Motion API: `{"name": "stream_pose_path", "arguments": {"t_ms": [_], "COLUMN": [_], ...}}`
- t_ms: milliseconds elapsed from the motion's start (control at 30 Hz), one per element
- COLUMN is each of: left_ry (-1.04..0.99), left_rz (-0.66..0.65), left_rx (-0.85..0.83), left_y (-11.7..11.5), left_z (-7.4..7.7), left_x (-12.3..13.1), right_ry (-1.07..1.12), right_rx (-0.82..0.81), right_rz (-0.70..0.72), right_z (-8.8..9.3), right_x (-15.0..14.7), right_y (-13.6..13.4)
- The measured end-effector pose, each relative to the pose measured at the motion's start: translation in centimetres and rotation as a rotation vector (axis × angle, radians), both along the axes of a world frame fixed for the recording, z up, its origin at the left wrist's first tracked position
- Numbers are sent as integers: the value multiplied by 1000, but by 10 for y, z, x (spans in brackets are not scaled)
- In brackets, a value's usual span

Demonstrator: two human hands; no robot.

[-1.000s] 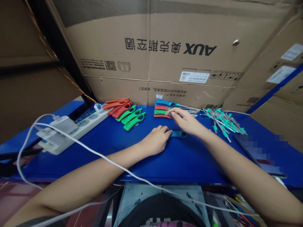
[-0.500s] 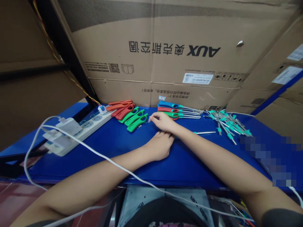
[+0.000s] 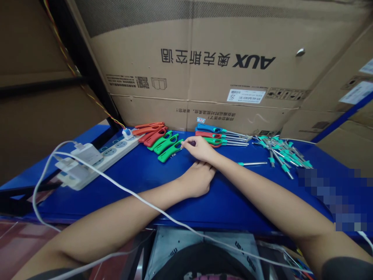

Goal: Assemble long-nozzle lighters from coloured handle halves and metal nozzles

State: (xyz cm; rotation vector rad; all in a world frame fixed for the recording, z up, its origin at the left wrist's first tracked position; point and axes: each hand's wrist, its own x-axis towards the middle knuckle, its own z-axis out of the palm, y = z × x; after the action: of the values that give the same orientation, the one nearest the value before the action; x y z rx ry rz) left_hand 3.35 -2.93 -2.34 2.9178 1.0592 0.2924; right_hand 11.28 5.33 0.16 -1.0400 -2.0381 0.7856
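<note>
My right hand (image 3: 199, 149) crosses over my left, thumb and forefinger pinched beside the handle end of the nearest green lighter casing (image 3: 169, 152). Whatever lies in the pinch is too small to make out. Below it, my left hand (image 3: 196, 181) rests knuckles up on the blue tabletop, fingers curled under and partly covered by my right wrist. What it holds, if anything, is hidden. A thin metal lighter tube with a teal end (image 3: 253, 163) shows past my right forearm. Tiny pale parts (image 3: 173, 155) lie beside the green casing.
Red casings (image 3: 155, 135) lie behind the green ones. Several lighters with tubes (image 3: 215, 136) sit by the cardboard wall (image 3: 204, 74). A pile of metal tubes (image 3: 284, 153) lies right. A power strip (image 3: 101, 161) stands left; a white cable (image 3: 136, 197) crosses over my left forearm.
My right hand has moved slightly left, closer to the green casing's end. My left hand stays in place; the view has shifted a little.
</note>
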Motion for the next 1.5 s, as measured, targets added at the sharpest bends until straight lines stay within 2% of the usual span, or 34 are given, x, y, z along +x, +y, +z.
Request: {"name": "stream_pose_path", "arguments": {"t_ms": [267, 567, 833, 1000, 1133, 1367, 1500], "left_ry": [-47, -80, -93, -85, -115, -142, -114], "left_rz": [-27, -45, -55, -49, -59, -77, -59], "left_rx": [-34, -25, -3, 7, -5, -24, -19], "left_y": [2, 3, 5, 4, 5, 7, 5], "left_z": [-3, -2, -6, -7, -7, -7, -5], "left_x": [0, 0, -1, -2, -2, -2, -2], "right_ry": [-25, -45, -29, 67, 52, -7, 123], "right_rx": [58, 104, 57, 5, -40, 5, -11], "right_rz": [78, 79, 45, 14, 59, 53, 11], "right_z": [-3, -2, 7, 12, 10, 4, 6], "right_x": [-2, -5, 2, 12, 19, 26, 30], "right_y": [-1, -3, -9, -11, -15, -22, -23]}}
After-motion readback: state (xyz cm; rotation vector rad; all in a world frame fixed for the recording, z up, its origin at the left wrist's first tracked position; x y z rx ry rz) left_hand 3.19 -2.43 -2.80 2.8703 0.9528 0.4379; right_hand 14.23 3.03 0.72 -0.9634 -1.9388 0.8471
